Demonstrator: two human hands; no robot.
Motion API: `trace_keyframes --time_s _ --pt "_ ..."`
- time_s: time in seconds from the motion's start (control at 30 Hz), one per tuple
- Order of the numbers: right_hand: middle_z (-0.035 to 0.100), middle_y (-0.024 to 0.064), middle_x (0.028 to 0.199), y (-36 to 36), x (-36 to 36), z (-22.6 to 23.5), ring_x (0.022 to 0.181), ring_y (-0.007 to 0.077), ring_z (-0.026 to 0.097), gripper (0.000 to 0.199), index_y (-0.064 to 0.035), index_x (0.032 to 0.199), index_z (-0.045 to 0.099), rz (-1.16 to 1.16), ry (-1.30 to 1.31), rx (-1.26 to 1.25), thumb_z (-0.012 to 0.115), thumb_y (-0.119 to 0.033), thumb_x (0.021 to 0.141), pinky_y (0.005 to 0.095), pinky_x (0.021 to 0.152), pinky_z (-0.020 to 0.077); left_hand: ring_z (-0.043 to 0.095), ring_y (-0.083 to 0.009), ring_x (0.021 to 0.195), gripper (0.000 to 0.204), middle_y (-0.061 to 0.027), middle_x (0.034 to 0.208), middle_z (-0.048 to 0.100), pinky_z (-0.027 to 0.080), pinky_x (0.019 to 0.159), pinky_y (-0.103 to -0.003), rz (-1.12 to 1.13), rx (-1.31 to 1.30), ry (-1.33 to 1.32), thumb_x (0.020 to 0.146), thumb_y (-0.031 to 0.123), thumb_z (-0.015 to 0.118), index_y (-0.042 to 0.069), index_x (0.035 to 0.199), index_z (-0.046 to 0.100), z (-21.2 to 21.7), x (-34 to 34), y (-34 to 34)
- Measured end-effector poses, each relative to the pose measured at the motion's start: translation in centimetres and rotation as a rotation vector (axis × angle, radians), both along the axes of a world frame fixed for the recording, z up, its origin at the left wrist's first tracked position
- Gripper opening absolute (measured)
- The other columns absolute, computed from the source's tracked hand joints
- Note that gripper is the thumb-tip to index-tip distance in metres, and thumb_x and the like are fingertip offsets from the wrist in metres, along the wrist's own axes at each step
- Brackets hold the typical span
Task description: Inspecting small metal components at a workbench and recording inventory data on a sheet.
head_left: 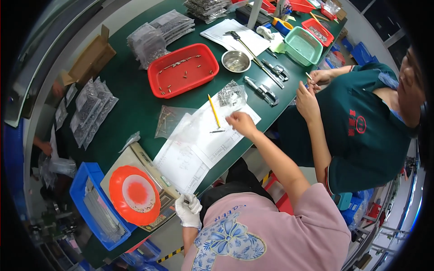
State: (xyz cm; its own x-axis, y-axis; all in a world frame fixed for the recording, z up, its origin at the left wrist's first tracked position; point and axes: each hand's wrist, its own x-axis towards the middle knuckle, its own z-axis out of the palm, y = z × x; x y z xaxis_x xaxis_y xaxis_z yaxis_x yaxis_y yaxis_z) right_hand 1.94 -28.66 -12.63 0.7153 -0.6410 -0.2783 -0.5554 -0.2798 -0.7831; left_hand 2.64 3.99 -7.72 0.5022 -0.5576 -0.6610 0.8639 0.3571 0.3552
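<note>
My left hand (188, 210) wears a white glove and is by the near table edge, beside the scale (149, 176). Its fingers are curled around something small and dark that I cannot make out. Bare, my right hand (242, 123) hovers over the printed drawings (192, 156) with its fingers drawn together; what they hold, if anything, is hidden. Just left of it lie a yellow pencil (214, 110) and a small dark pin (217, 131). A clear bag of small metal parts (232, 95) rests on the drawings' far end. Another bag with a few pins (168, 122) lies to the left.
An orange plate (118, 189) sits on the scale, beside a blue bin (88, 217). Farther back are a red tray (158, 74) with loose pins, a steel bowl (236, 61), calipers (275, 68) and a green basket (304, 45). A co-worker (366, 131) at right holds a small part.
</note>
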Motion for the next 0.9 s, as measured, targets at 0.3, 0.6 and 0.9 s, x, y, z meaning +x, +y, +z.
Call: trace_keyframes --time_s 0.3,0.6,0.9 --pt "0.058 0.0158 0.077 -8.6 11.4 5.0 0.077 0.0313 0.054 0.042 -0.0054 0.075 0.058 0.003 -0.090 -0.205 0.042 -0.045 0.079 0.0391 0.065 0.0416 0.021 -0.0087 0.034 0.033 0.0005 0.045 0.027 0.017 0.032 -0.022 0.055 0.103 -0.012 0.079 0.036 0.043 0.009 0.061 0.043 0.7 -0.4 -1.3" --pt "0.060 0.0119 0.077 -8.3 3.5 -3.1 0.075 0.0277 0.056 0.016 -0.0123 0.080 0.062 -0.030 0.200 -0.438 0.054 -0.023 0.070 0.0355 0.066 0.0445 0.036 -0.0081 0.043 0.021 -0.0055 0.058 0.045 0.028 0.038 -0.018 0.000 0.338 -0.172 0.079 0.014 0.042 0.003 0.097 0.042 1.0 -0.4 -2.2" --pt "0.060 0.0105 0.076 -8.5 5.5 -5.2 0.069 0.0241 0.060 0.015 -0.0096 0.076 0.057 0.173 0.395 -0.797 0.043 -0.015 0.075 0.0373 0.055 0.0475 0.040 -0.0090 0.042 0.020 -0.0071 0.062 0.051 0.031 0.038 -0.019 -0.126 0.474 -0.383 0.079 0.008 0.041 0.002 0.098 0.042 1.4 -0.6 -1.9"
